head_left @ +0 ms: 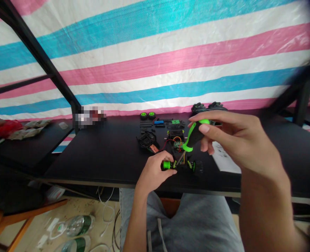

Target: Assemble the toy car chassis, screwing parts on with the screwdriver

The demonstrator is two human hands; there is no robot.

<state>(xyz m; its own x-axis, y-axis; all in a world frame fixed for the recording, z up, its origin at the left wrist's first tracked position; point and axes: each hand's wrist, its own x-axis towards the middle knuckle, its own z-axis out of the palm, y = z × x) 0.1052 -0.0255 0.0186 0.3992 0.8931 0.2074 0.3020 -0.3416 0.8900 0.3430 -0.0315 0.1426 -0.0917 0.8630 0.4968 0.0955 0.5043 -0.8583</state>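
My right hand grips a green and black screwdriver by its handle. The shaft slants down to the front end of a toy car chassis, near the left wheel mount. My left hand is closed around the chassis's left wheel, which has a green rim. On the chassis's right side sits a black tyred wheel. Red and yellow wires run to a small green circuit board in the middle of the car. Fingers hide part of the left wheel.
Behind the car lie two small green-rimmed wheels, a blue battery and a green-marked part. A black car shell is left of the chassis. A printed sheet lies under my right hand. Big black tyres stand at the back.
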